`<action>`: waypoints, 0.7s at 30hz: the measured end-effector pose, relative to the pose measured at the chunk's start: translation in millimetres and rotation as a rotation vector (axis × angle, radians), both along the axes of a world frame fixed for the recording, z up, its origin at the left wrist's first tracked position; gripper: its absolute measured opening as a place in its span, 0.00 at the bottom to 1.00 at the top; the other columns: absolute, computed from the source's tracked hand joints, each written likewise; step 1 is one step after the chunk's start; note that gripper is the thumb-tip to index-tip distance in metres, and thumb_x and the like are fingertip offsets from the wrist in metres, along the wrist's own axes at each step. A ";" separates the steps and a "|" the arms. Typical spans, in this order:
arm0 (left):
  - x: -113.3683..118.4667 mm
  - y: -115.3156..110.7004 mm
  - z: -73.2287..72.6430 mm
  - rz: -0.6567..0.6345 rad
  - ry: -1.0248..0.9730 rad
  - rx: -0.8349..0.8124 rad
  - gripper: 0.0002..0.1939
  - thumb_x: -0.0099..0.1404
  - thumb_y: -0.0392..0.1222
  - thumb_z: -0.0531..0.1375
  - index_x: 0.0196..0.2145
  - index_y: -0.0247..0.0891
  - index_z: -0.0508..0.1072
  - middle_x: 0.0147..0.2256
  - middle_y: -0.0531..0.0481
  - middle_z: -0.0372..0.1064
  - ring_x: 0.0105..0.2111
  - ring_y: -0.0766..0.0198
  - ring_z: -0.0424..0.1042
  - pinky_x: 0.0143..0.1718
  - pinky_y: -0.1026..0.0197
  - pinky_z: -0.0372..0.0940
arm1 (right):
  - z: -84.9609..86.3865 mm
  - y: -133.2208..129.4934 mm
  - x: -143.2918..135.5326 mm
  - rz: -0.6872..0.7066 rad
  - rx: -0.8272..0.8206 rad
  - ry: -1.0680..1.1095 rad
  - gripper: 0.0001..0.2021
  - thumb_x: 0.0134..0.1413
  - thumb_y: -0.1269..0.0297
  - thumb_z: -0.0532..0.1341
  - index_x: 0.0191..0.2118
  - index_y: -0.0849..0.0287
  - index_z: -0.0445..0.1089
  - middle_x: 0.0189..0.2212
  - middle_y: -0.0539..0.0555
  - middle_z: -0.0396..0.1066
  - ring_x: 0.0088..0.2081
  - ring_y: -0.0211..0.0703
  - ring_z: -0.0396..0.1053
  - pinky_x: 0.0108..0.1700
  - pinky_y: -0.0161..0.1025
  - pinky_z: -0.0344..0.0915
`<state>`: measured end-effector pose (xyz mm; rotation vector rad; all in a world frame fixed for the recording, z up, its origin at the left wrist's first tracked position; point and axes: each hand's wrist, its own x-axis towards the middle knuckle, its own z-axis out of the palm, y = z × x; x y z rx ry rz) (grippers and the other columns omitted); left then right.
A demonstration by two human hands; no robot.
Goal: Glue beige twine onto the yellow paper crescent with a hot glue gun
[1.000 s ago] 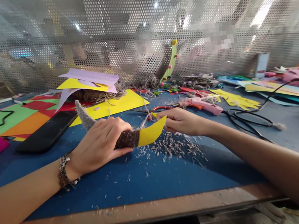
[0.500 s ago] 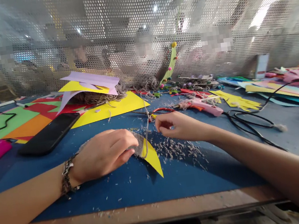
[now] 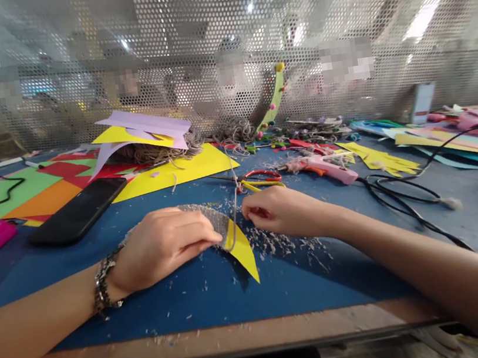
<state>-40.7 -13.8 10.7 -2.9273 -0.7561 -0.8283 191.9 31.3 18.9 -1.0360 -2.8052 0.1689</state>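
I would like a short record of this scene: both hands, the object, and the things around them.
Left hand: on the grey-wrapped crescent
Crescent's near end: bare yellow tip, crossed by a loose yarn strand
Right hand: fingers curled; whether it holds anything is hidden
Beyond right hand: scissors, pink glue gun
Left side: black phone
Surface: blue table, scattered grey scraps

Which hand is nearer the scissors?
Right. The right hand is just in front of the scissors; the left hand is farther off, to their left, on the yarn-wrapped crescent.
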 end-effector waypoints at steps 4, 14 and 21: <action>1.4 4.0 -3.4 0.024 0.012 0.015 0.07 0.64 0.34 0.52 0.38 0.42 0.67 0.33 0.57 0.71 0.33 0.69 0.67 0.41 0.61 0.55 | -0.4 -1.3 -0.1 0.004 0.027 -0.011 0.07 0.49 0.71 0.49 0.27 0.60 0.62 0.23 0.50 0.64 0.25 0.31 0.56 0.27 0.31 0.48; 17.4 5.4 8.9 -0.014 -0.086 -0.223 0.06 0.60 0.33 0.56 0.33 0.39 0.72 0.32 0.53 0.71 0.34 0.67 0.67 0.38 0.61 0.59 | 1.2 -3.9 2.0 0.033 0.030 -0.003 0.06 0.48 0.72 0.49 0.28 0.61 0.62 0.25 0.51 0.65 0.25 0.31 0.57 0.27 0.31 0.48; 29.2 1.3 18.6 -0.020 -0.309 -0.350 0.03 0.58 0.33 0.57 0.27 0.37 0.68 0.29 0.54 0.65 0.29 0.71 0.65 0.32 0.68 0.61 | 3.8 -5.1 3.1 0.038 -0.003 -0.011 0.06 0.48 0.71 0.49 0.28 0.61 0.63 0.24 0.50 0.64 0.25 0.31 0.57 0.27 0.31 0.48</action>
